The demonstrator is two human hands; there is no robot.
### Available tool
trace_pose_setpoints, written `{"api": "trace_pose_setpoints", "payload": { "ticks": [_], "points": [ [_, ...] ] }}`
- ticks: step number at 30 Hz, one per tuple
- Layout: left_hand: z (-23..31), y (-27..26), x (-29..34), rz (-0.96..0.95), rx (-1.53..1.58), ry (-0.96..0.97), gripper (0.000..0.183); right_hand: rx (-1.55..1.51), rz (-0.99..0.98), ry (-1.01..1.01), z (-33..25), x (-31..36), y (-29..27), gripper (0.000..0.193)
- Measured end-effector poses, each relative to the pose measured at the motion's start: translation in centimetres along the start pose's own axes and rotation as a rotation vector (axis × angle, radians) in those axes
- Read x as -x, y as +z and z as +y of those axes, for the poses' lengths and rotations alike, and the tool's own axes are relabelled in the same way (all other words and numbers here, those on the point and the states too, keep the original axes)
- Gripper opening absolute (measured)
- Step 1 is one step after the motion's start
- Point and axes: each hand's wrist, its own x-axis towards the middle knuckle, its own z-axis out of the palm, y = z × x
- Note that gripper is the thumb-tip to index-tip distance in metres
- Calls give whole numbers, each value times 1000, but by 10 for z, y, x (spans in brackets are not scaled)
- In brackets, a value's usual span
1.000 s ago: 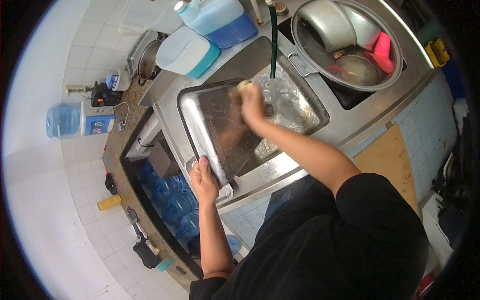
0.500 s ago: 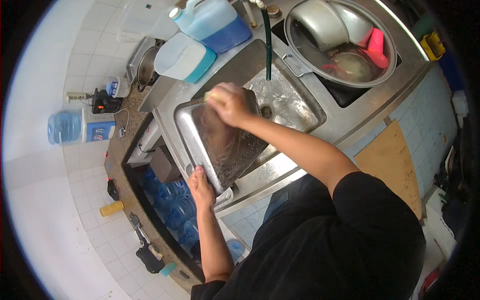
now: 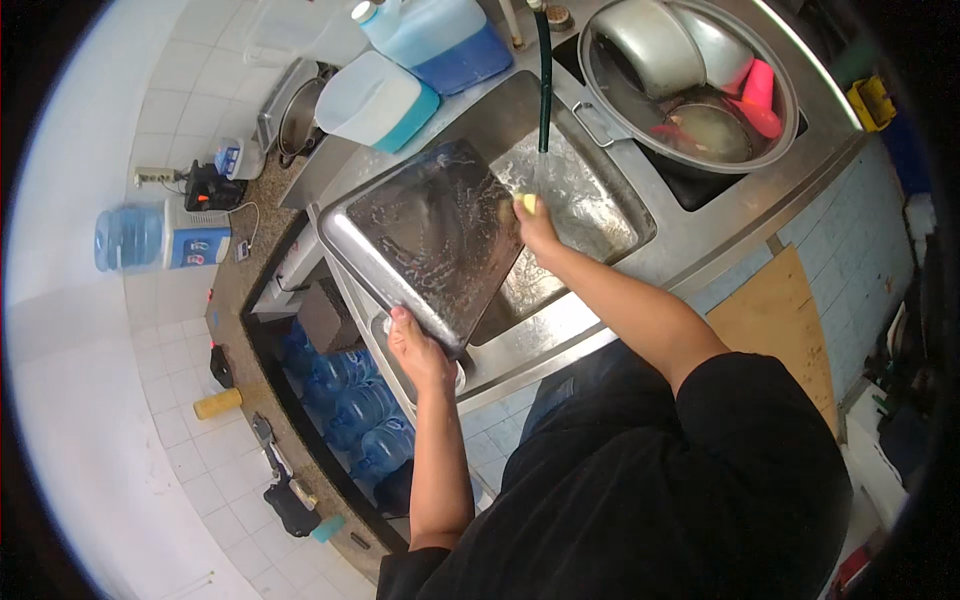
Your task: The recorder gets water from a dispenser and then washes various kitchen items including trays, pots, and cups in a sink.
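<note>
A rectangular metal baking pan (image 3: pixel 430 240) is tilted over the left part of the sink (image 3: pixel 600 225), its dark underside wet and streaked with suds. My left hand (image 3: pixel 418 350) grips the pan's near left edge, thumb on top. At the pan's right edge, my right hand (image 3: pixel 538 230) is closed on a yellow sponge (image 3: pixel 527 203). From the dark green hose (image 3: pixel 545 90) above the sink, water runs down into the basin. The fingers of both hands are partly hidden.
A large round basin (image 3: pixel 785 140) holding metal pots and a pink plastic scoop (image 3: pixel 760 100) stands to the right. Behind the sink sit a translucent tub (image 3: pixel 375 105) and a jug of blue liquid (image 3: pixel 450 55). Blue water bottles (image 3: pixel 355 410) lie under the left counter.
My right hand has moved from the pan's far left edge to its right edge with the sponge. The pan has shifted slightly left, and water now runs visibly from the hose.
</note>
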Motion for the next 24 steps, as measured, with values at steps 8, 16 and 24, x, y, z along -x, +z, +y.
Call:
{"api": "trace_pose_setpoints", "payload": {
  "ticks": [8, 16, 24],
  "points": [
    [-29, -24, -5, 66, -105, -82, 36, 309, -379, -853, -131, 128, 44, 21],
    [16, 6, 25, -74, -126, -26, 35, 389, 171, -480, -92, 34, 37, 26],
    [-38, -2, -25, 30, -150, 132, 30, 408, -410, -1231, -152, 166, 38, 33]
  ]
}}
